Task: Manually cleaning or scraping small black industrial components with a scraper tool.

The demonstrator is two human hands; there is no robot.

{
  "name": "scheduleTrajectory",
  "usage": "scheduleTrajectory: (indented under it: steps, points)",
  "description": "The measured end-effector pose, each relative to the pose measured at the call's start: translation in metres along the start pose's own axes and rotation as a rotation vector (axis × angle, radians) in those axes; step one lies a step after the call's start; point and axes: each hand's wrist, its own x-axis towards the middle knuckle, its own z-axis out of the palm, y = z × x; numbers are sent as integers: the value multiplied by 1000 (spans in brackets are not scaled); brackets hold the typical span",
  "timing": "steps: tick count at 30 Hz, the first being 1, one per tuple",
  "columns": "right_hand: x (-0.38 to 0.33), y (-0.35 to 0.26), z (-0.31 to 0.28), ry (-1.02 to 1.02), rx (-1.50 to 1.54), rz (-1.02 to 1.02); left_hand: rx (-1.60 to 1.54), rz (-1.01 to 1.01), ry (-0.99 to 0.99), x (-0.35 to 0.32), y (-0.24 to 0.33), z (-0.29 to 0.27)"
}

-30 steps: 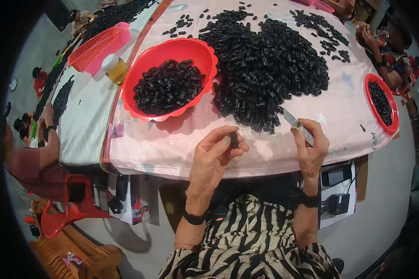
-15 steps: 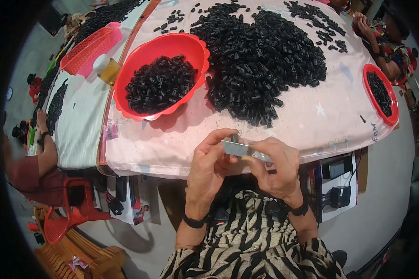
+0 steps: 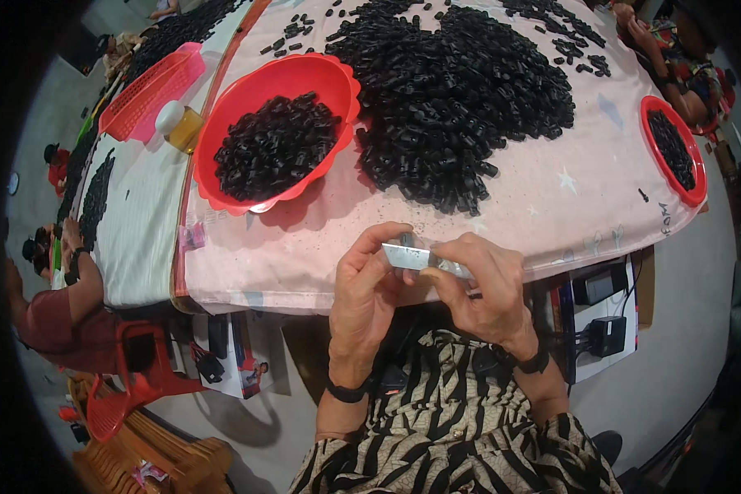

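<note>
Just past the near table edge, my left hand point(image 3: 361, 288) pinches a small black plastic part point(image 3: 407, 239), mostly hidden behind a flat metal blade point(image 3: 407, 257). My right hand point(image 3: 492, 284) grips the blade by its pale, wrapped-looking end, thumb below and fingers above. The blade lies across the front of the part, its broad face tilted toward me; whether its edge touches the part I cannot tell. Beyond my hands spreads a large heap of black plastic parts point(image 3: 461, 99). To its left, a scalloped red bowl point(image 3: 243, 95) holds more of them.
A pink cloth point(image 3: 535, 198) covers the table. Left of the bowl are a jar of yellow liquid point(image 3: 179, 126) and a pink basket point(image 3: 152, 90). A red basin point(image 3: 698, 188) sits at the right edge. People work at both sides; a red chair point(image 3: 136, 379) stands lower left.
The blade has shifted slightly left and tilted, showing a brighter face. Both hands keep their grips. The whole view has shifted a little.
</note>
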Motion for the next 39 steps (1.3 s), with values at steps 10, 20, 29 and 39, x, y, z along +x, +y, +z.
scheduleTrajectory:
  steps: [10, 20, 29, 39]
  points:
    - [0, 3, 1, 7, -14, 19, 3, 32, 1, 5, -3, 1]
    - [-2, 7, 3, 35, -1, 15, 34, 56, 32, 5, -2, 3]
    - [-4, 7, 1, -8, 30, 50, -6, 29, -18, 6, -3, -3]
    - [-2, 9, 5, 20, 20, 51, 54, 12, 29, 7, -4, 0]
